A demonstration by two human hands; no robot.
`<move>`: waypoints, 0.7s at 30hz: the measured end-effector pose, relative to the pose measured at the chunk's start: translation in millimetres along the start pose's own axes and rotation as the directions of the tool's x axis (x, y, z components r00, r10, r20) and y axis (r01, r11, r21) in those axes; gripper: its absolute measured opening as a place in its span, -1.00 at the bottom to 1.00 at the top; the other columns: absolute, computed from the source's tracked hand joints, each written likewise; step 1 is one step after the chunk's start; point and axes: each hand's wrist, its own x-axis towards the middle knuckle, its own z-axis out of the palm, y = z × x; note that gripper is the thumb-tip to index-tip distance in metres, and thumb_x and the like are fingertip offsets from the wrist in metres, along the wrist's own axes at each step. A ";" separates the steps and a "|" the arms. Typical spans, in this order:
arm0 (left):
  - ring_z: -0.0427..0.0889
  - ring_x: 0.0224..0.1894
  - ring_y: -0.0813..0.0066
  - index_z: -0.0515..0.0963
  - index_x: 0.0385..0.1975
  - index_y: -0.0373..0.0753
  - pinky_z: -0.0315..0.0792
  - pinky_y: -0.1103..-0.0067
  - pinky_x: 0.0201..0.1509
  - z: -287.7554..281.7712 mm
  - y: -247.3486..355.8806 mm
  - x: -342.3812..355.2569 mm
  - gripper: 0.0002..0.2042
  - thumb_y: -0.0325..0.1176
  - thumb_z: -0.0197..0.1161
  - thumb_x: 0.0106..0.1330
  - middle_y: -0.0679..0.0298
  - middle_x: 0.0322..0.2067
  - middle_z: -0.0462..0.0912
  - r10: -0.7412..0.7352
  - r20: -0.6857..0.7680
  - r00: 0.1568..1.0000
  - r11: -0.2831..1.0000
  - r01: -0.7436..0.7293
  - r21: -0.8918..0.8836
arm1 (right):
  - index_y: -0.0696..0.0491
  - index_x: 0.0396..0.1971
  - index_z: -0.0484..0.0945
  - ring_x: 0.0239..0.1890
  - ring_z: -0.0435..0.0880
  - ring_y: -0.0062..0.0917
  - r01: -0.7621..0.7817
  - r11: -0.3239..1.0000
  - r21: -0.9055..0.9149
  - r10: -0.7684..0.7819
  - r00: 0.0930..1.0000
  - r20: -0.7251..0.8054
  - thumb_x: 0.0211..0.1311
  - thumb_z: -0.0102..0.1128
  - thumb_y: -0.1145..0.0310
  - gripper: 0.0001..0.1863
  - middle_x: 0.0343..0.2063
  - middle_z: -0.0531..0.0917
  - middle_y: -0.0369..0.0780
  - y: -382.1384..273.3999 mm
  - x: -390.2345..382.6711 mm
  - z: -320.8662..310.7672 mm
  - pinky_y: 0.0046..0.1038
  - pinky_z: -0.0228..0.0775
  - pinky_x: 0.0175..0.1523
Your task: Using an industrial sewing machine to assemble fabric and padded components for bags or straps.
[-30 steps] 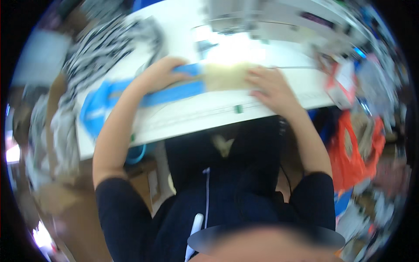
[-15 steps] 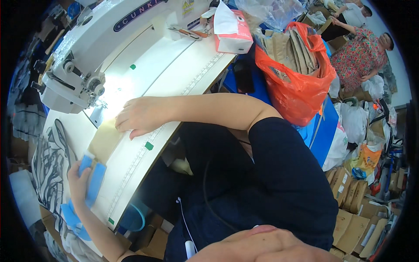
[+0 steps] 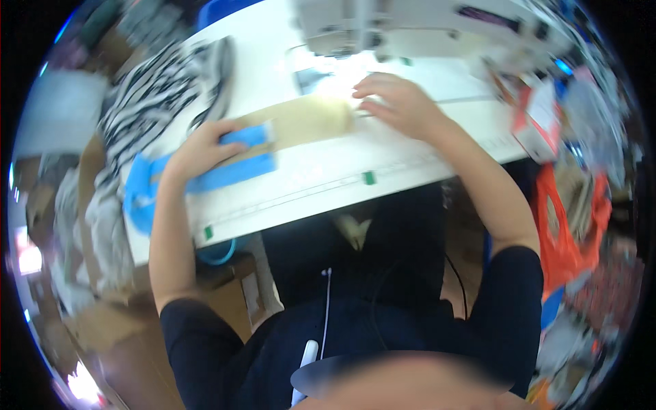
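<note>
Pressing flat, the left hand (image 3: 198,152) holds blue fabric (image 3: 225,171); the right hand (image 3: 400,106) steadies the tan piece (image 3: 307,121) near the sewing machine (image 3: 410,27); stitching seems barely begun.

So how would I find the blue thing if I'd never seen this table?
Start at the white sewing table with the sewing machine at its far edge. Near the table's left end, the left hand presses down on a bright blue strip of fabric, which touches a tan piece. It is the only blue cloth there; the pile beside it is black-and-white striped.
</note>
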 end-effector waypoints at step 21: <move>0.49 -0.31 0.62 0.57 -0.24 -0.22 0.38 0.64 -0.14 -17.6 29.0 -12.5 -0.81 -0.32 0.35 0.22 0.41 -0.40 0.59 -0.219 0.171 0.960 0.971 0.232 -0.055 | -0.01 -0.20 0.63 0.03 0.47 -0.40 0.030 0.999 -0.014 -0.029 0.998 0.058 -0.11 0.45 0.29 -0.62 -0.06 0.62 -0.37 -13.7 12.3 22.0 -0.31 0.20 0.22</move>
